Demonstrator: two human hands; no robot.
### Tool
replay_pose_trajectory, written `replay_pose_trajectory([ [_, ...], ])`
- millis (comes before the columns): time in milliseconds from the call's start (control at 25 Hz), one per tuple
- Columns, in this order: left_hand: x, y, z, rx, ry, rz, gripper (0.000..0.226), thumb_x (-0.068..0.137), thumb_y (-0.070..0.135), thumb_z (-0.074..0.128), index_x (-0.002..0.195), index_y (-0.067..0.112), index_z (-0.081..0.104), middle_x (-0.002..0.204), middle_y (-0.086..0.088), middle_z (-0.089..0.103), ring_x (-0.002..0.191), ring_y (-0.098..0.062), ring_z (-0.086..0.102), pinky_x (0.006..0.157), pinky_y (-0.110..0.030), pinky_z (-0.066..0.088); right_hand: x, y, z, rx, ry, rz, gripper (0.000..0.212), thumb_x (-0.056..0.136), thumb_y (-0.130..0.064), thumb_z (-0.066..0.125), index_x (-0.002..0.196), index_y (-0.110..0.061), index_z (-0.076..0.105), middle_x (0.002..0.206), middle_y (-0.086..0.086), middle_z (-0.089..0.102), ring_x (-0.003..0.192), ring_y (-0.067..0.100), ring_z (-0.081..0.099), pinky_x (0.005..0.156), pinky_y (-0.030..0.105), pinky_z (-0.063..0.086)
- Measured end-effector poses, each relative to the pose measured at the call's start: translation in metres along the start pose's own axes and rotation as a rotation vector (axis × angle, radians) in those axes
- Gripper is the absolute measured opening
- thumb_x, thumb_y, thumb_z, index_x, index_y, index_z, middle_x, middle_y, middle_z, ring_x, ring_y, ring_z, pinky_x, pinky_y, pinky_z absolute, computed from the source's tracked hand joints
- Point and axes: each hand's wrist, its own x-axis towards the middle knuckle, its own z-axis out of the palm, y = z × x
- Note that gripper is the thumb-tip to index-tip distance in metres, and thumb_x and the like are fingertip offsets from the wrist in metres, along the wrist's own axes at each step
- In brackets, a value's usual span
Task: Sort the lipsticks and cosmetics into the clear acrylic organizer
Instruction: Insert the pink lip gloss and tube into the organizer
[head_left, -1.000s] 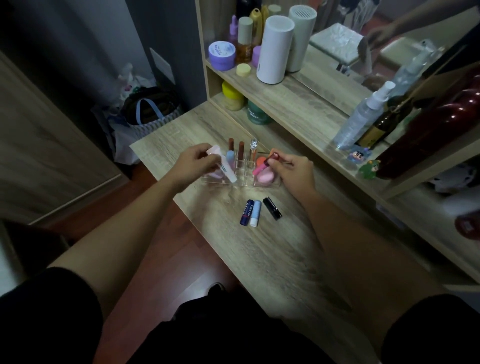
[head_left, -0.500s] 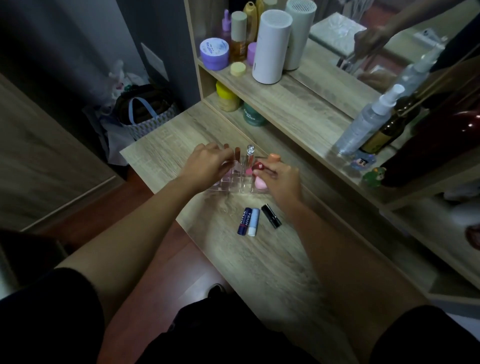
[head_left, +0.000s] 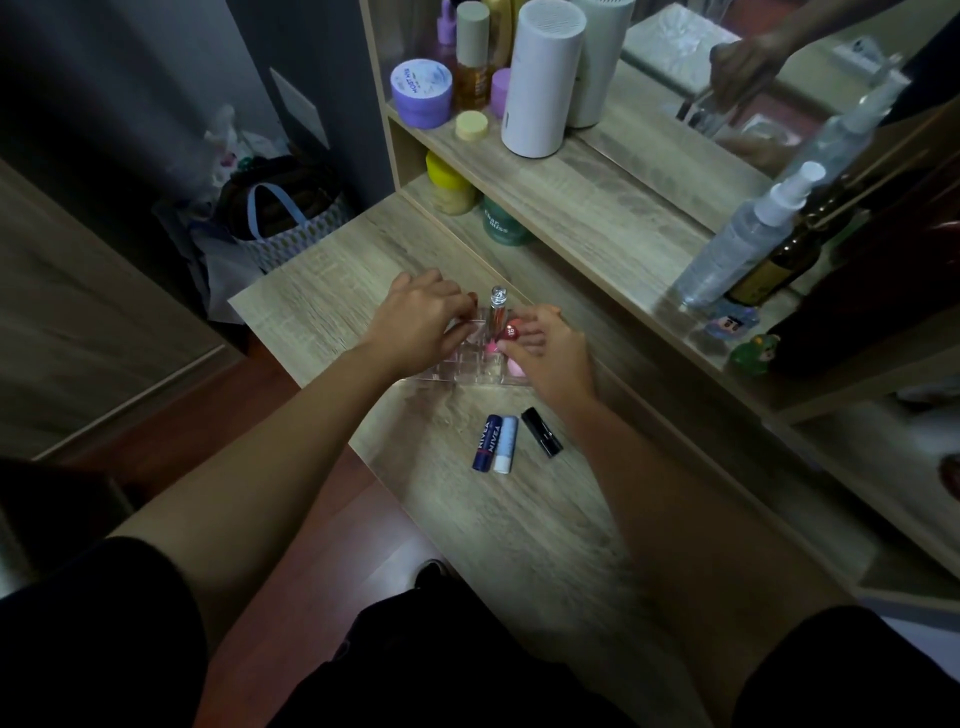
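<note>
The clear acrylic organizer (head_left: 451, 368) sits on the wooden desk. A silver-capped lip gloss (head_left: 498, 307) stands upright in a back slot, and a pink sponge (head_left: 517, 370) lies in a front right one. My left hand (head_left: 418, 325) curls down over the organizer's left slots and hides whatever is under its fingers. My right hand (head_left: 548, 349) pinches a red-capped lipstick (head_left: 511, 331) over the middle slots. In front of the organizer lie a dark blue lip balm (head_left: 485, 443), a light blue lip balm (head_left: 506, 445) and a black lipstick (head_left: 542, 432).
A shelf behind the desk carries a white cylinder (head_left: 540, 78), a purple jar (head_left: 421, 93), bottles and a spray bottle (head_left: 743, 244), with a mirror behind. Yellow (head_left: 448, 182) and green (head_left: 501, 223) jars stand under the shelf. A bag (head_left: 280, 218) sits on the floor to the left.
My left hand brought the white tube down onto the organizer's left side; the tube is now hidden. My right hand turned the red-capped lipstick down toward the slots. The view tilted slightly.
</note>
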Motion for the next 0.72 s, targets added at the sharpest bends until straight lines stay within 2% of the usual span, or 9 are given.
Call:
replay_pose_trajectory([
  [160, -0.002, 0.001, 0.0, -0.022, -0.023, -0.02, 0.019, 0.085, 0.03, 0.061, 0.092, 0.013, 0.069, 0.092, -0.006, 0.07, 0.092, -0.028, 0.055, 0.077, -0.038, 0.035, 0.001, 0.002, 0.002, -0.002, 0.009, 0.013, 0.03, 0.072, -0.009, 0.077, 0.099, -0.008, 0.064, 0.095, 0.007, 0.071, 0.073, -0.002, 0.063, 0.057, 0.001, 0.049],
  [320, -0.004, -0.002, 0.001, -0.03, -0.077, -0.056, 0.018, 0.084, 0.03, 0.061, 0.09, 0.016, 0.071, 0.095, -0.002, 0.072, 0.095, -0.025, 0.053, 0.08, -0.038, 0.034, 0.002, 0.004, 0.006, 0.014, 0.014, 0.008, 0.031, 0.073, -0.009, 0.077, 0.102, -0.009, 0.065, 0.097, 0.007, 0.073, 0.073, -0.001, 0.064, 0.057, 0.0, 0.049],
  [600, 0.01, -0.005, 0.007, 0.099, -0.126, -0.031, 0.025, 0.09, 0.032, 0.055, 0.107, 0.02, 0.068, 0.104, -0.007, 0.066, 0.101, -0.029, 0.052, 0.08, -0.04, 0.036, 0.006, 0.002, 0.008, 0.029, 0.023, -0.021, 0.035, 0.077, -0.008, 0.073, 0.112, -0.007, 0.065, 0.099, 0.011, 0.074, 0.077, 0.006, 0.067, 0.062, 0.0, 0.05],
  [720, 0.014, -0.002, 0.008, 0.111, -0.11, -0.021, 0.024, 0.088, 0.032, 0.057, 0.105, 0.018, 0.068, 0.101, -0.007, 0.066, 0.101, -0.029, 0.052, 0.079, -0.04, 0.036, 0.009, 0.0, 0.009, 0.019, 0.011, -0.026, 0.035, 0.078, -0.008, 0.072, 0.112, -0.006, 0.065, 0.1, 0.01, 0.073, 0.079, 0.008, 0.067, 0.066, 0.006, 0.052],
])
